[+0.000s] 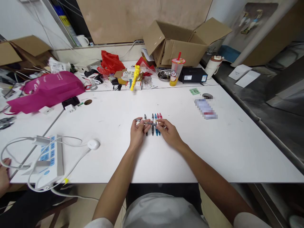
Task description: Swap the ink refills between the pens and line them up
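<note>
Both hands on one grey pen

The left hand [137, 132] grips the grey pen [154, 124] between thumb and fingers, and the right hand [170, 133] pinches its right end. The pen is held crosswise above the near-middle of the bench [114, 152], over a row of pens [152, 130] in dark, blue and pink that point away from the person; the fingers partly hide them.

To the left, a white round device [93, 144] lies on a cable beside a power strip [57, 158]. Another person's hand [4, 175] shows at the left near edge. To the right are a pixelated item [204, 108] and a green packet [194, 91]. Farther off stand a cup with a red straw [175, 74], a black box [190, 73] and an open cardboard box [184, 49]; a red bag [110, 63] and a magenta bag [49, 90] lie far left.
</note>
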Available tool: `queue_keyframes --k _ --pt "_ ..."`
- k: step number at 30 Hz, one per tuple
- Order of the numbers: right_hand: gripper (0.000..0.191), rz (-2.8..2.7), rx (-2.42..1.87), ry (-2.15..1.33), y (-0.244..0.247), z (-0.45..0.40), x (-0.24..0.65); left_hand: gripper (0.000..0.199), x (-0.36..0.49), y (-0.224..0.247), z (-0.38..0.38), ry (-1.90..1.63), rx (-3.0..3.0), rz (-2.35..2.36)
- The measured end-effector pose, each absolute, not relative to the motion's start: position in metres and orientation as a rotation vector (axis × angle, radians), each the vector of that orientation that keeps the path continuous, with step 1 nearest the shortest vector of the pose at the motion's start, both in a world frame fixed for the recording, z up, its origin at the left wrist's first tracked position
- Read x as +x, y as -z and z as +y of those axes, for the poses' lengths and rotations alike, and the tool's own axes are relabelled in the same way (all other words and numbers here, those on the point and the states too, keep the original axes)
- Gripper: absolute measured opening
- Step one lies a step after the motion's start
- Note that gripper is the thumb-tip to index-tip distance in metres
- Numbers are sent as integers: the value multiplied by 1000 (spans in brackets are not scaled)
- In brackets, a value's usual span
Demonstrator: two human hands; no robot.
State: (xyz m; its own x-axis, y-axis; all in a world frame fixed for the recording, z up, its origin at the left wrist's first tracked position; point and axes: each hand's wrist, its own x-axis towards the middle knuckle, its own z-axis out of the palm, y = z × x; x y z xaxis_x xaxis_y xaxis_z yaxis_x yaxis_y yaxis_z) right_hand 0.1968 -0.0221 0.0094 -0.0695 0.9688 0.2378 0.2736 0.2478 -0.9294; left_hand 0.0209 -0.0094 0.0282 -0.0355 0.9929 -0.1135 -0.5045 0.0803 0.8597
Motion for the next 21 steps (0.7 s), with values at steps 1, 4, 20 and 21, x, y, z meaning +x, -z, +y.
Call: queue_keyframes --k 1,4,20,21 --pt "30 -1544 -1207 -901 -9 -22 197 39 21 -29 -10 -1384 712 917" --pt "33 -1528 -1188 -905 -10 -23 196 36 22 -29 -10 -1370 712 958" --pt "20 -1494 -1166 -839 -24 -26 196 41 25 -32 -12 -1343 714 989" --pt "21 -1493 -1161 -836 -24 -26 196 41 24 -32 -12 -1347 712 991"
